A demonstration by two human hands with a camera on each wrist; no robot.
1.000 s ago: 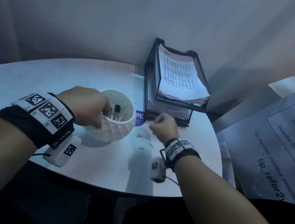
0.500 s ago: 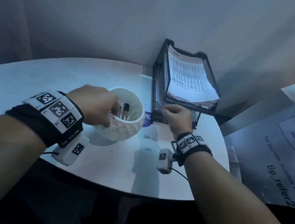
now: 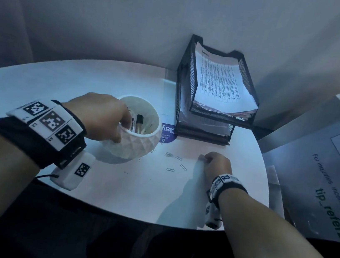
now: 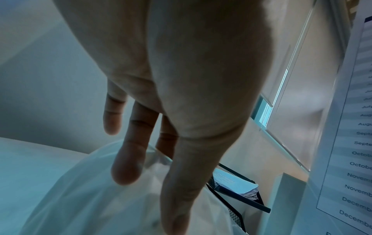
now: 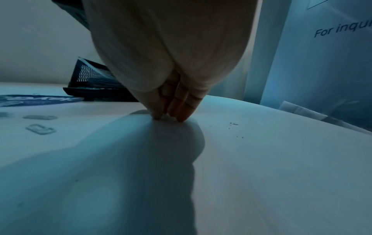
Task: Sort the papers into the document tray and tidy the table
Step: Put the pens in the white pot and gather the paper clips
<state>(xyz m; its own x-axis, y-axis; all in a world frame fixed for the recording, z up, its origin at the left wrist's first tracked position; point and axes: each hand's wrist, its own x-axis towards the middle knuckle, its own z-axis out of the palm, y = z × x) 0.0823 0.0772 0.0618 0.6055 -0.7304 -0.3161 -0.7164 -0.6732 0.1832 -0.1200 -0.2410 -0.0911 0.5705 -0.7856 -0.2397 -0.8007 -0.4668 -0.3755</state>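
- White round table (image 3: 109, 85) is seen from above, with a black mesh tray (image 3: 184, 80) at its far right side.
- Papers (image 3: 221, 83) are stacked in the top level of the tray; rows of small print are on the top sheet, too small to read.
- More papers are packed in the lower level.
- A white cup (image 3: 138, 146) with a bumpy side is held at its rim by the left hand (image 3: 101, 117); the thumb is outside the cup and the fingers reach over the rim.
- Pens (image 3: 138, 122) are stood inside the cup.
- A blue sticker (image 3: 169, 132) is stuck on the table between cup and tray; the letters "clay" are seen on it upside down.
- Paper clips (image 3: 176, 161) are scattered on the table, between the cup and the right hand (image 3: 216, 165).
- The right hand's fingertips (image 5: 181, 117) are pressed together and set down on the table; whether a clip is pinched cannot be told.
- A big sign (image 3: 333, 173) is stood at the right, past the table edge; "For inquiries", "December" and "tip_refer2" can be read on it.
- In the left wrist view, month names from "October" to "December" are listed on it.
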